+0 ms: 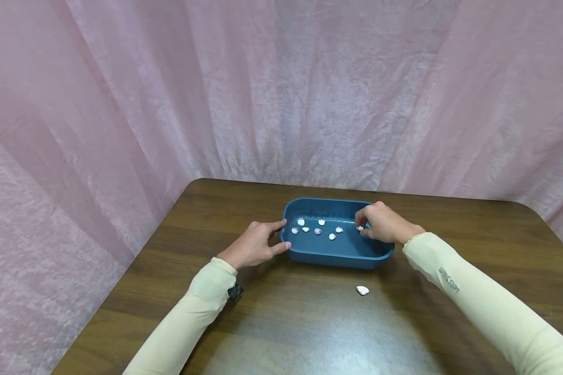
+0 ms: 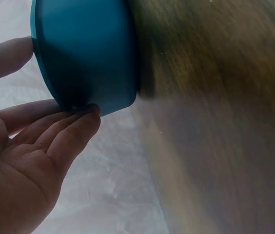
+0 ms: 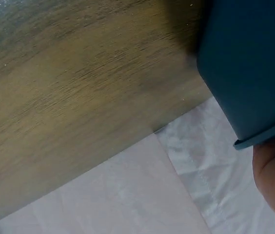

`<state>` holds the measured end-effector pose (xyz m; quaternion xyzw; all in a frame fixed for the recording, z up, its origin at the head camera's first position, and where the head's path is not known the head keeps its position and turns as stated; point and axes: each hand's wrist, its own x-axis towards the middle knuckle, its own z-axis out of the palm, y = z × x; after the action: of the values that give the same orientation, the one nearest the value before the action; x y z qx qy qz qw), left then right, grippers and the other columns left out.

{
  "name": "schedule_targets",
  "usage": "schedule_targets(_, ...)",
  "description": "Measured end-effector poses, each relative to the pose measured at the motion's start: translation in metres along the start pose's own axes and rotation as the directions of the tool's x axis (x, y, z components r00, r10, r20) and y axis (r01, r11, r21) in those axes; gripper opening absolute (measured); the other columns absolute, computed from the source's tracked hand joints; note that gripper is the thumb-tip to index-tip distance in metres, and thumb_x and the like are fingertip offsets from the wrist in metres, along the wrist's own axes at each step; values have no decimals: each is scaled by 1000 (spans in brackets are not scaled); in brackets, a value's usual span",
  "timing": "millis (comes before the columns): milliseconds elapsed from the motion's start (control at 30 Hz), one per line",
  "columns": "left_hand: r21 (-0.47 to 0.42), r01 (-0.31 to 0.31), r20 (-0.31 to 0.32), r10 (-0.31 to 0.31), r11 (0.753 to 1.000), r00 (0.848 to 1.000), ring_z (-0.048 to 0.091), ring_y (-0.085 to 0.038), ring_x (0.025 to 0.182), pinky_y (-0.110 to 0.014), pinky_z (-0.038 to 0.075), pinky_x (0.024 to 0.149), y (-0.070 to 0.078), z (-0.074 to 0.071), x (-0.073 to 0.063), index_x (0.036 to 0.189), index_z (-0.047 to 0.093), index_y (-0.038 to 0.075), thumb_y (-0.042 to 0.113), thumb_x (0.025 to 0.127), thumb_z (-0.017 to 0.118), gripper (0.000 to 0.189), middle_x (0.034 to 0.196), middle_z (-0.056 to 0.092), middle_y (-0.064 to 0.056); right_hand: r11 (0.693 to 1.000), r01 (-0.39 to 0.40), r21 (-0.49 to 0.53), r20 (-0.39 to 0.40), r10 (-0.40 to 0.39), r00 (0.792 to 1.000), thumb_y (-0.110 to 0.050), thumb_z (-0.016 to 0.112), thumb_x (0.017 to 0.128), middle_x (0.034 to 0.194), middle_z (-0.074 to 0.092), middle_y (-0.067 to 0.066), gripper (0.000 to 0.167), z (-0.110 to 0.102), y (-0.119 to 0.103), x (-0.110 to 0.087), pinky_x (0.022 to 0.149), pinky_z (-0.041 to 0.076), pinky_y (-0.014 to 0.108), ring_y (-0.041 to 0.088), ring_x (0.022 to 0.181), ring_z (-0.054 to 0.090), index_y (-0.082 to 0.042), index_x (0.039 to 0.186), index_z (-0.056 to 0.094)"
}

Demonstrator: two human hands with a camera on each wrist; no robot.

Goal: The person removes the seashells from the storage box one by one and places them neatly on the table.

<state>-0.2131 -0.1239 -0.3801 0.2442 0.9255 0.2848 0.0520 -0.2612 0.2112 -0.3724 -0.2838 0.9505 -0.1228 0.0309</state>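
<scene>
From here, I see the right hand [image 1: 382,223] pinching a white piece [image 1: 360,228] inside the blue tub [image 1: 335,260], other pieces [image 1: 318,231] to its left; the left hand [image 1: 255,245], fingers outstretched, only touches the tub, so a bump might skid it.

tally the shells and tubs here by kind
Tub: 1
Shells: 9 (7 lying in the tub, 1 pinched in the right hand, 1 on the table)
Total: 10
</scene>
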Motion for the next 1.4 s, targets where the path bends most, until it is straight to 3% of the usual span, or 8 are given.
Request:
schedule_targets(200,7,-2,-3,2,1000,1000,64,-30,125,-43,57,103,2,-1,-1,147,48,0,31,95,70,65,143,58,-21,996,1,-94,-24,-3,1000,-3,76,84,85,72,6,8,5,1,5,69,60,35,17,75,63,-6,91,76)
schedule_targets(500,5,9,8,-9,1000,1000,63,-30,127,-43,56,104,2,-2,0,148,47,1,33,95,70,66,145,56,-20,966,69,-250,-71,-89,993,3,73,80,66,63,-1,12,9,2,10,55,53,32,13,60,53,-8,77,72)
schedule_targets(733,5,13,14,-13,1000,1000,63,-30,127,-43,55,104,1,-3,1,149,47,3,34,96,69,66,146,56,-19,965,74,-252,-61,-92,994,3,75,78,62,57,-3,14,10,3,14,53,47,29,13,59,49,-10,75,71)
schedule_targets(1067,5,7,14,-7,1000,1000,64,-30,126,-43,57,102,2,-3,1,149,47,2,33,96,69,65,145,57,-19,972,57,-229,26,-52,998,1,75,82,79,72,6,10,6,2,17,62,59,34,15,66,59,-4,90,77)
schedule_targets(1400,12,26,24,-27,1000,999,63,-31,127,-43,56,103,3,-2,0,149,46,3,33,96,69,65,147,55,-18,971,82,-223,45,-73,996,1,75,83,80,73,7,9,8,4,17,61,60,33,14,64,59,-4,90,77)
